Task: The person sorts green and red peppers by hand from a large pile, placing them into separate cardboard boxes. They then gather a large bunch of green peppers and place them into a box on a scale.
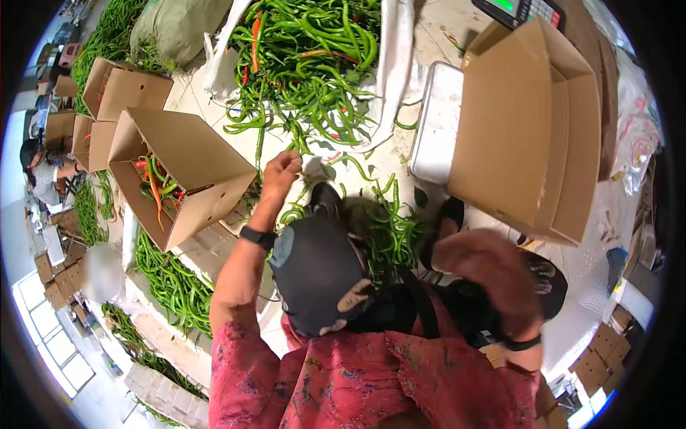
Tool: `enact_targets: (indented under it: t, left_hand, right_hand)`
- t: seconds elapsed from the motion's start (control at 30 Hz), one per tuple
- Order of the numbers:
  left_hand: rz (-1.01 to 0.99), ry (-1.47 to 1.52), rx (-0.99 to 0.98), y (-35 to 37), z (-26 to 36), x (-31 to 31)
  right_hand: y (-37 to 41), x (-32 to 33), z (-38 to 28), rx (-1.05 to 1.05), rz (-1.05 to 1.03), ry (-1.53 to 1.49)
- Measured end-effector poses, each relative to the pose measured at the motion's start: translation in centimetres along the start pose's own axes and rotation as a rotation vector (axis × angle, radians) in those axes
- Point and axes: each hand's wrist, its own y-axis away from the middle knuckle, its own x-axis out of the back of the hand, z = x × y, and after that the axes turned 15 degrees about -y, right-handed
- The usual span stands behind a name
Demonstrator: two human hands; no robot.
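My left hand (282,171), with a black watch on its wrist, reaches forward, fingers curled at the near edge of a big pile of long green chilies (314,64) spread on white sheeting. I cannot see whether it holds a chili. My right hand (493,272) is raised close to the camera and blurred, its back toward me and a black band on the wrist; its grasp is hidden. A small heap of green chilies (389,229) lies on the floor between my sandalled feet. My black cap and red shirt fill the lower middle.
An open cardboard box (193,171) holding red and green chilies lies to the left. A large empty box (529,129) stands at the right beside a metal scale platform (436,121). More boxes (121,86), chili rows (171,279) and another person (43,171) are at the left.
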Motion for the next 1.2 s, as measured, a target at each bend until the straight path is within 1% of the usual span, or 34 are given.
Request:
enact_targets:
  t: [0.07, 0.13, 0.17, 0.2, 0.27, 0.3, 0.33, 0.37, 0.4, 0.43, 0.47, 0.5, 0.53, 0.57, 0.6, 0.67, 0.73, 0.77, 0.8, 0.87, 0.9, 0.93, 1.0, 1.03, 1.07, 1.13, 1.17, 1.2]
  left_hand:
    - [0.085, -0.291, -0.117, -4.6, -1.9, -1.4]
    - [0.179, -0.432, -0.181, -7.0, 0.4, -1.9]
    - [0.199, -0.421, -0.163, -8.7, 0.6, -1.7]
    - [0.246, -0.406, -0.141, -9.2, 2.5, -1.4]
    - [0.264, -0.11, -0.106, -13.3, 0.8, -1.1]
    - [0.173, 0.124, -0.063, -15.2, -0.2, -0.7]
    - [0.176, 0.129, -0.062, -16.8, -0.7, -0.9]
    - [0.257, 0.168, 0.005, -18.4, -1.2, -1.1]
    - [0.341, 0.206, 0.074, -19.3, -1.7, -1.1]
    - [0.329, 0.219, 0.123, -19.4, -0.5, -1.0]
    - [0.338, 0.223, 0.128, -19.5, 0.5, -1.2]
    - [0.324, 0.249, 0.108, -19.7, 1.1, -1.6]
    - [0.307, 0.274, 0.088, -20.2, 1.3, -2.1]
    - [0.293, 0.221, 0.082, -20.5, 1.5, -2.7]
    - [0.253, 0.034, 0.072, -21.0, 1.9, -2.5]
    - [0.285, 0.333, 0.034, -22.7, -0.1, -3.4]
    - [0.29, 0.378, 0.034, -21.0, 1.4, -3.7]
    - [0.296, 0.421, 0.02, -20.2, 2.3, -3.7]
    - [0.297, 0.42, 0.03, -20.1, 2.1, -3.7]
    - [0.105, 0.624, 0.154, -20.0, 2.0, -3.8]
    - [0.086, 0.62, 0.185, -19.6, 3.3, -3.8]
    - [0.09, 0.624, 0.193, -20.2, 2.4, -4.0]
    - [0.254, 0.096, -0.161, -21.8, 1.1, -4.5]
    - [0.634, -0.593, -0.377, -22.1, 0.6, -4.1]
    - [0.59, -0.473, -0.225, -22.5, 0.2, -4.2]
    - [0.245, 0.159, 0.09, -22.4, 1.0, -4.2]
    - [0.244, 0.16, 0.092, -22.1, 1.2, -4.2]
    - [0.143, 0.344, 0.149, -21.1, 2.1, -4.1]
  right_hand:
    - [-5.1, -1.8, 2.9, -0.061, -0.021, 0.058]
    - [-10.1, -2.1, 7.1, -0.063, 0.026, -0.134]
    - [-12.2, -1.9, 8.3, -0.067, 0.021, -0.131]
    - [-14.4, -1.8, 9.2, -0.031, 0.04, -0.13]
    - [-18.5, -1.5, 10.1, 0.001, 0.06, -0.129]
    - [-20.7, -1.3, 10.1, 0.179, 0.097, 0.06]
    - [-22.9, -1.2, 9.9, 0.356, 0.13, 0.25]
    - [-25.0, -1.2, 9.4, 0.354, 0.125, 0.254]
    - [-27.2, -1.3, 8.9, 0.519, 0.174, 0.386]
    - [-29.5, -1.2, 8.4, 0.685, 0.221, 0.516]
    - [-32.4, -0.7, 8.6, 0.834, 0.274, 0.705]
    - [-34.6, -0.6, 7.7, 0.843, 0.273, 0.745]
    - [-36.6, -0.4, 7.0, 0.85, 0.276, 0.784]
    - [-38.6, -0.1, 7.0, 0.845, 0.274, 0.787]
    - [-40.7, 0.2, 7.4, 0.817, 0.31, 0.785]
    - [-43.8, 0.5, 7.6, 0.776, 0.339, 0.779]
    - [-45.6, 0.9, 6.9, 0.35, 0.257, 0.685]
    - [-46.1, 0.9, 6.4, 0.277, 0.248, 0.682]
    - [-46.7, 1.0, 6.3, 0.268, 0.244, 0.681]
    - [-48.1, 1.5, 6.2, 0.223, -0.031, 0.645]
    - [-48.7, 1.1, 6.5, 0.196, 0.006, 0.738]
    - [-49.5, 0.7, 6.7, 0.189, 0.0, 0.74]
    - [-50.6, 0.0, 7.0, 0.184, -0.044, 0.951]
    - [-51.0, -0.4, 7.3, 0.169, 0.057, 1.03]
    - [-51.0, -0.3, 7.5, 0.162, 0.056, 1.028]
    - [-51.0, -0.5, 7.4, 0.152, -0.013, 0.892]
    - [-51.8, 0.4, 8.7, 0.277, -0.066, 0.846]
    - [-51.3, 0.5, 8.4, 0.27, -0.065, 0.845]
